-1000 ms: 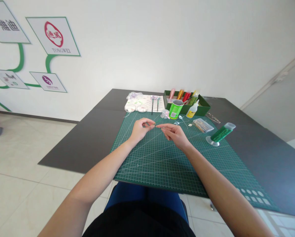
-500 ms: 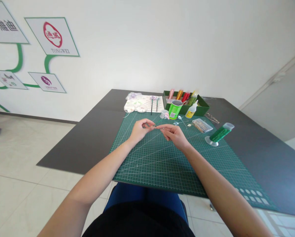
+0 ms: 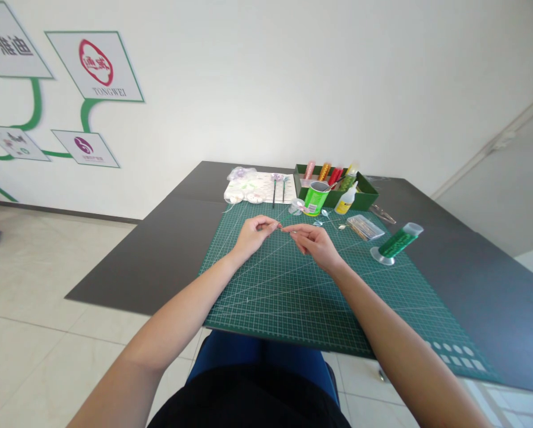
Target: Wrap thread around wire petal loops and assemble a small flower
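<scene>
Strand, too small to make out clearly, sits between the two hands' fingertips, its long axis seemingly running left to right. The left hand pinches its left part; the right hand seems to pinch its right, so neither is nearer. Below lies the mat; beyond stands the can.

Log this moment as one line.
left hand: pinching; right hand: pinching, close by; held: too small to tell; beneath: cutting mat
</scene>
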Motion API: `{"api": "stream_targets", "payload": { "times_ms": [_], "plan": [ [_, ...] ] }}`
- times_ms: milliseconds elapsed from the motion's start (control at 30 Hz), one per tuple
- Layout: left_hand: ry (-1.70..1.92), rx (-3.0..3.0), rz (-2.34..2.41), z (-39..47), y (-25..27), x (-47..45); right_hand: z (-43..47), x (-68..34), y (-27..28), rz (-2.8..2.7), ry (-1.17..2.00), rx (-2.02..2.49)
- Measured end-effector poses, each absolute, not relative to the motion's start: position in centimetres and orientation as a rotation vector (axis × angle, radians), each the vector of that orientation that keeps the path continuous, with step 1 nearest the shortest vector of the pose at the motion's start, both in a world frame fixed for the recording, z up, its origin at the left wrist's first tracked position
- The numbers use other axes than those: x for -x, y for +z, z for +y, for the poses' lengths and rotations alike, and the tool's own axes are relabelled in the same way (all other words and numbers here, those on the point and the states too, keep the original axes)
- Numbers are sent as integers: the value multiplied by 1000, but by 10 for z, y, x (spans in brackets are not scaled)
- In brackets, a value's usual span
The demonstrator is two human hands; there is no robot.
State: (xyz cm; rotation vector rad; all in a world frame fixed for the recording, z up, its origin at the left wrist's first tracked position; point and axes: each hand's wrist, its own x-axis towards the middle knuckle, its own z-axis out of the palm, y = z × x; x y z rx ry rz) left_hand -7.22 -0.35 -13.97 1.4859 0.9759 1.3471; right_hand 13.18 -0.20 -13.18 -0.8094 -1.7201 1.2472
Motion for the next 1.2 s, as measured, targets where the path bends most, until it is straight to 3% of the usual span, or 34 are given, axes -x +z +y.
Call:
{"api": "stream_targets", "payload": {
  "times_ms": [1200],
  "plan": [
    [1320, -1514, 1077, -5, -140, 73, 0, -133, -137, -1767, 1249, 834]
  ]
}}
